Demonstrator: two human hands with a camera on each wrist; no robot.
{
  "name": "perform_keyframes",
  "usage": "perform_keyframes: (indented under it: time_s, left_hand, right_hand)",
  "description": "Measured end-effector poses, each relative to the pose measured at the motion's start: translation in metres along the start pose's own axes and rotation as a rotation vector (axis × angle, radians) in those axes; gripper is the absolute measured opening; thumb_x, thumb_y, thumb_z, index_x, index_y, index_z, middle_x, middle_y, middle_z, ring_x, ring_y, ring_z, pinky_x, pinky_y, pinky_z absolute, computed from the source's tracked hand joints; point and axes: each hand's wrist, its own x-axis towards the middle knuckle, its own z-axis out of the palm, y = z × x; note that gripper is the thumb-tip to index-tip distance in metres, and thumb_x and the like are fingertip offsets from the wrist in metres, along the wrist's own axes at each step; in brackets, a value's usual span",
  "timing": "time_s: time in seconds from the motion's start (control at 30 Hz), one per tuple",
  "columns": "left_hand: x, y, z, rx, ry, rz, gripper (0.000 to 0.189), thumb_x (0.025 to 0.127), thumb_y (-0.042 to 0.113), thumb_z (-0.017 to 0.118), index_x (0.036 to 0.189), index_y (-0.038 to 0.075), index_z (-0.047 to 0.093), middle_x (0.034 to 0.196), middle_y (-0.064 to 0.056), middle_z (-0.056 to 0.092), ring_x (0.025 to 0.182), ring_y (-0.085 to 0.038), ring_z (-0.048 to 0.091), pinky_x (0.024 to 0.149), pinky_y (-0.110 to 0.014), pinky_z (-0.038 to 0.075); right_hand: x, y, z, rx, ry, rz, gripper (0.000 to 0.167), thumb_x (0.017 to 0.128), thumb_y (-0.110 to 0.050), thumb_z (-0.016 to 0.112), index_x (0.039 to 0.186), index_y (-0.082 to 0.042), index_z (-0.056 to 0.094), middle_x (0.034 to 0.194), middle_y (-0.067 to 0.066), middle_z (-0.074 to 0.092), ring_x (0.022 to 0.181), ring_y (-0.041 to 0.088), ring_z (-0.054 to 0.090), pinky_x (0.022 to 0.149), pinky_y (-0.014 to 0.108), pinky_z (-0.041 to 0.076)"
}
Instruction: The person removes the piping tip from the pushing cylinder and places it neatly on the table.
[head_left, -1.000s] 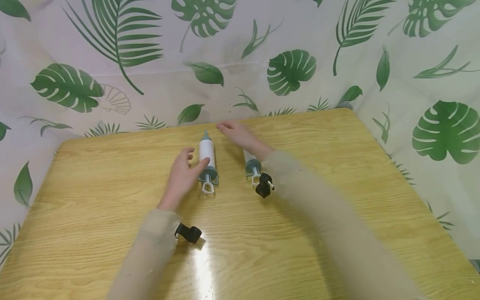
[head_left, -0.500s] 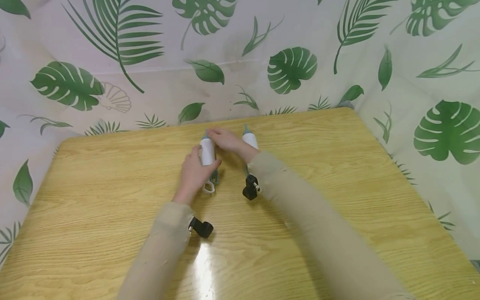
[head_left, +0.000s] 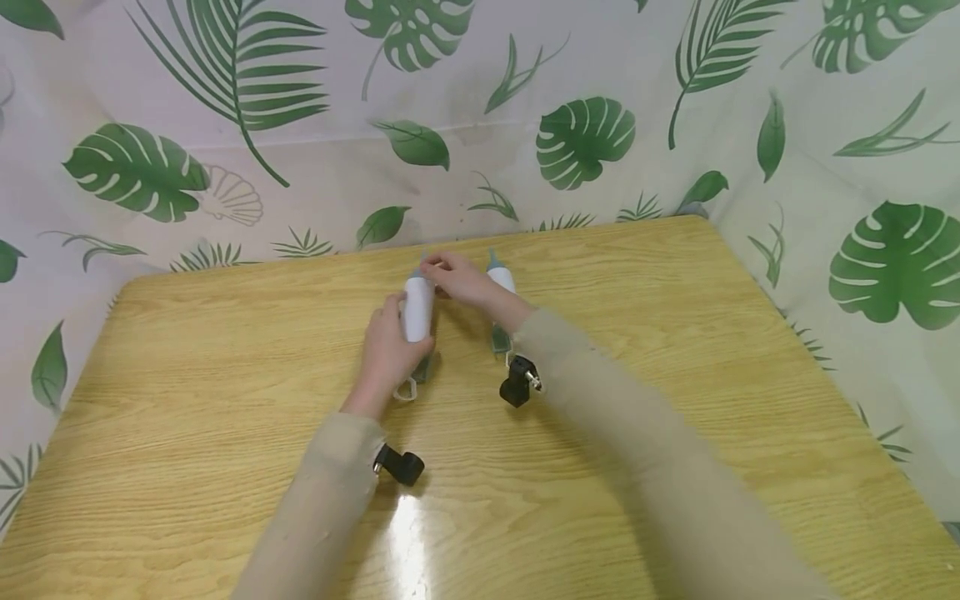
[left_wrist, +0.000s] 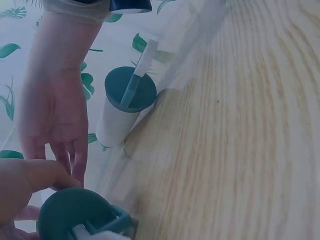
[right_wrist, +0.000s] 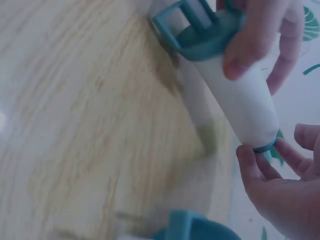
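A large syringe (head_left: 417,310), with a white barrel and teal end cap and nozzle, is in both hands near the table's far side. My left hand (head_left: 386,350) grips its barrel near the cap, the thumb on the near side in the right wrist view. My right hand (right_wrist: 287,187) pinches the nozzle end with thumb and fingers, so the teal tip is mostly hidden. The syringe's white pull ring (head_left: 406,389) points back toward me. A second, like syringe (head_left: 500,280) lies just to the right, partly covered by my right wrist.
Both syringes are over a wood-grain table (head_left: 637,375). A pale curtain with green leaves (head_left: 480,100) rises right behind the table's far edge. Each wrist carries a small black camera (head_left: 401,467).
My left hand closed round the left syringe's barrel, and its ring end has swung slightly left. My right hand moved left from the second syringe to the nozzle and took hold of it.
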Motion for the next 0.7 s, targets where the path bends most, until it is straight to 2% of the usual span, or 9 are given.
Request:
perform_keyframes:
  time_s: [0.2, 0.33, 0.43, 0.57, 0.7]
  left_hand:
    - [-0.007, 0.003, -0.006, 0.006, 0.029, 0.086, 0.076, 0.073, 0.006, 0.071, 0.141, 0.004, 0.037, 0.120, -0.020, 0.049, 0.104, -0.032, 0.049, 0.083, -0.047, 0.046]
    - [-0.013, 0.003, -0.010, 0.052, 0.032, 0.184, 0.076, 0.071, 0.004, 0.073, 0.140, 0.006, 0.041, 0.122, -0.019, 0.051, 0.105, -0.032, 0.048, 0.086, -0.047, 0.044]
    - [-0.018, 0.003, -0.014, 0.087, 0.023, 0.267, 0.075, 0.071, 0.003, 0.075, 0.139, 0.006, 0.044, 0.125, -0.018, 0.051, 0.108, -0.032, 0.047, 0.088, -0.048, 0.043]
    - [-0.028, 0.002, -0.020, 0.136, -0.004, 0.376, 0.073, 0.072, 0.003, 0.076, 0.139, 0.008, 0.047, 0.125, -0.018, 0.051, 0.109, -0.034, 0.047, 0.086, -0.049, 0.045]
    - [-0.038, -0.001, -0.024, 0.208, -0.034, 0.500, 0.070, 0.073, 0.004, 0.077, 0.137, 0.010, 0.050, 0.124, -0.017, 0.054, 0.107, -0.034, 0.049, 0.082, -0.047, 0.049]
  right_hand:
    - [-0.020, -0.004, -0.011, 0.073, 0.039, -0.042, 0.029, 0.099, -0.024, 0.052, 0.120, -0.003, 0.048, 0.122, 0.017, 0.050, 0.106, 0.031, 0.059, 0.094, 0.041, 0.048]
    - [-0.034, -0.001, -0.019, 0.156, 0.061, -0.063, 0.029, 0.099, -0.019, 0.054, 0.117, 0.000, 0.045, 0.117, 0.018, 0.047, 0.102, 0.033, 0.059, 0.091, 0.038, 0.050]
    - [-0.044, 0.004, -0.025, 0.239, 0.064, -0.059, 0.029, 0.098, -0.018, 0.054, 0.116, 0.001, 0.043, 0.114, 0.017, 0.049, 0.097, 0.029, 0.061, 0.088, 0.035, 0.051]
    - [-0.058, 0.011, -0.035, 0.349, 0.023, -0.058, 0.025, 0.099, -0.016, 0.053, 0.113, 0.002, 0.042, 0.113, 0.020, 0.054, 0.092, 0.025, 0.062, 0.085, 0.035, 0.053]
    - [-0.076, 0.018, -0.045, 0.354, -0.069, -0.064, 0.026, 0.100, -0.015, 0.050, 0.116, 0.004, 0.043, 0.112, 0.022, 0.056, 0.091, 0.025, 0.063, 0.086, 0.039, 0.052]
